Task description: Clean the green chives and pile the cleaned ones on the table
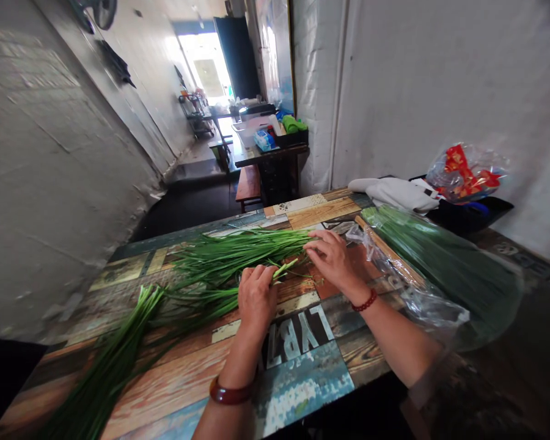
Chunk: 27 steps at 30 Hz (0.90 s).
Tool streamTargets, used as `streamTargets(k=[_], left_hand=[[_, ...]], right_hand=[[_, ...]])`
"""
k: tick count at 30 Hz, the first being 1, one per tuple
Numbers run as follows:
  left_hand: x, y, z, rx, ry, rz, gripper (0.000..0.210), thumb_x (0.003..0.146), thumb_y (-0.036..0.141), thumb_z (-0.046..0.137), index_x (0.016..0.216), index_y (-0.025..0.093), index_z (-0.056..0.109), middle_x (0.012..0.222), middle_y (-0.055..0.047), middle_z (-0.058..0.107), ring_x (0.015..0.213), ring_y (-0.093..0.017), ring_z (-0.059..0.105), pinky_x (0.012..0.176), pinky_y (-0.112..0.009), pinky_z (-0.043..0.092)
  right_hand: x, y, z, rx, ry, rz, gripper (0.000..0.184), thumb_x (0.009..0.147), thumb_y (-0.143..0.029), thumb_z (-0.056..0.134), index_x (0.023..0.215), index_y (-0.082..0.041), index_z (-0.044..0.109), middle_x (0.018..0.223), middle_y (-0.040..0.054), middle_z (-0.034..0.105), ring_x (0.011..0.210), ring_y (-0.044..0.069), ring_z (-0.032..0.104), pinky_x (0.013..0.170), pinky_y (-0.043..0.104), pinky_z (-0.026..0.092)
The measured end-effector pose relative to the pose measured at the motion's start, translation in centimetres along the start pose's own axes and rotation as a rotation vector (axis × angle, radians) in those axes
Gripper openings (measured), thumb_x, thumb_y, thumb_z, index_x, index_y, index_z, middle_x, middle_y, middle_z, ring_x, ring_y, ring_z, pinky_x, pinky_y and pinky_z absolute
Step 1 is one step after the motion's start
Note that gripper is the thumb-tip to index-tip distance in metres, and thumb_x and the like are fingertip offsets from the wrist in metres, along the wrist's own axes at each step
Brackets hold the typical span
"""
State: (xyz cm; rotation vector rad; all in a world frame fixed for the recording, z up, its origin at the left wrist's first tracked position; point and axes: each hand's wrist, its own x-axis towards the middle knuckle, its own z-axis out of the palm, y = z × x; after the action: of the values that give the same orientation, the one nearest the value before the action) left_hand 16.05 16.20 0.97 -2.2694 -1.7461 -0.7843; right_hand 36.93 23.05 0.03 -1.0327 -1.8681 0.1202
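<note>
Long green garlic chives (238,250) lie across the patterned table (302,373) in a loose pile. My left hand (258,297) is wrapped round a small bunch of them, whose pale stem ends poke out on its right. At the right end of the pile, my right hand (330,256) bends its fingers over the stem ends; what sits between the fingertips is too small to make out. A separate bundle of chives (114,354) lies at the left, its cut ends pointing toward the pile.
On the right, a clear plastic bag (444,269) holds more chives beside a wooden stick (389,250). Behind it are a white cloth (394,192) and a bag with red packets (470,171). A second table (256,156) with boxes and a red bench (248,183) stand farther back.
</note>
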Motion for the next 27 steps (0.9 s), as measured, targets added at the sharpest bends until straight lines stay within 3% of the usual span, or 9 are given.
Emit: streamTargets(k=[3, 6, 9, 13, 19, 22, 27], left_hand=[[-0.1, 0.1, 0.1, 0.010, -0.007, 0.028, 0.027, 0.078, 0.008, 0.052, 0.099, 0.021, 0.065, 0.086, -0.005, 0.064, 0.083, -0.023, 0.046, 0.076, -0.034, 0.040], [-0.2, 0.2, 0.2, 0.015, -0.012, 0.065, 0.030, 0.078, 0.006, 0.051, 0.100, 0.021, 0.066, 0.086, -0.005, 0.064, 0.082, -0.023, 0.046, 0.076, -0.034, 0.040], [-0.2, 0.2, 0.2, 0.015, 0.001, 0.082, 0.031, 0.078, 0.005, 0.050, 0.099, 0.021, 0.066, 0.087, -0.006, 0.064, 0.083, -0.023, 0.047, 0.077, -0.034, 0.040], [-0.2, 0.3, 0.2, 0.010, 0.015, 0.074, 0.030, 0.079, 0.005, 0.049, 0.097, 0.022, 0.066, 0.087, -0.005, 0.064, 0.083, -0.023, 0.047, 0.077, -0.034, 0.040], [-0.1, 0.3, 0.2, -0.001, 0.007, 0.080, 0.029, 0.079, 0.007, 0.049, 0.096, 0.021, 0.067, 0.086, -0.006, 0.065, 0.081, -0.022, 0.047, 0.076, -0.034, 0.040], [-0.1, 0.3, 0.4, -0.026, -0.002, 0.077, 0.029, 0.078, 0.006, 0.049, 0.094, 0.022, 0.067, 0.085, -0.005, 0.064, 0.081, -0.022, 0.048, 0.075, -0.033, 0.041], [0.0, 0.2, 0.5, -0.048, -0.006, 0.049, 0.029, 0.075, 0.005, 0.051, 0.094, 0.020, 0.066, 0.084, -0.005, 0.065, 0.081, -0.022, 0.048, 0.075, -0.033, 0.041]], right_hand=[[-0.1, -1.2, 0.2, 0.045, -0.019, -0.068, 0.008, 0.086, -0.026, 0.061, 0.083, -0.026, 0.068, 0.109, 0.0038, 0.066, 0.108, 0.022, 0.055, 0.099, 0.042, 0.039], [-0.4, -2.1, 0.5, 0.038, -0.138, -0.165, 0.009, 0.082, -0.027, 0.068, 0.091, -0.026, 0.068, 0.110, 0.0033, 0.066, 0.110, 0.023, 0.053, 0.099, 0.042, 0.037], [-0.8, -2.3, 1.3, 0.104, -0.223, -0.184, 0.005, 0.084, -0.025, 0.065, 0.088, -0.024, 0.068, 0.098, 0.0018, 0.069, 0.100, 0.020, 0.057, 0.092, 0.039, 0.040], [-1.1, -1.9, 2.0, 0.224, -0.219, -0.150, 0.008, 0.087, -0.024, 0.062, 0.089, -0.024, 0.069, 0.096, 0.0012, 0.071, 0.093, 0.018, 0.061, 0.086, 0.035, 0.044], [-1.1, -2.3, 1.9, 0.218, -0.197, -0.149, 0.012, 0.088, -0.023, 0.058, 0.090, -0.025, 0.071, 0.096, 0.0019, 0.072, 0.094, 0.018, 0.062, 0.088, 0.036, 0.044], [-1.2, -2.7, 2.4, 0.328, -0.150, -0.073, 0.018, 0.092, -0.026, 0.054, 0.083, -0.023, 0.069, 0.090, 0.0030, 0.071, 0.091, 0.017, 0.063, 0.086, 0.034, 0.046], [-1.1, -1.8, 2.9, 0.515, -0.044, 0.292, 0.027, 0.095, -0.032, 0.044, 0.079, -0.019, 0.062, 0.078, 0.0025, 0.066, 0.075, 0.015, 0.062, 0.069, 0.027, 0.048]])
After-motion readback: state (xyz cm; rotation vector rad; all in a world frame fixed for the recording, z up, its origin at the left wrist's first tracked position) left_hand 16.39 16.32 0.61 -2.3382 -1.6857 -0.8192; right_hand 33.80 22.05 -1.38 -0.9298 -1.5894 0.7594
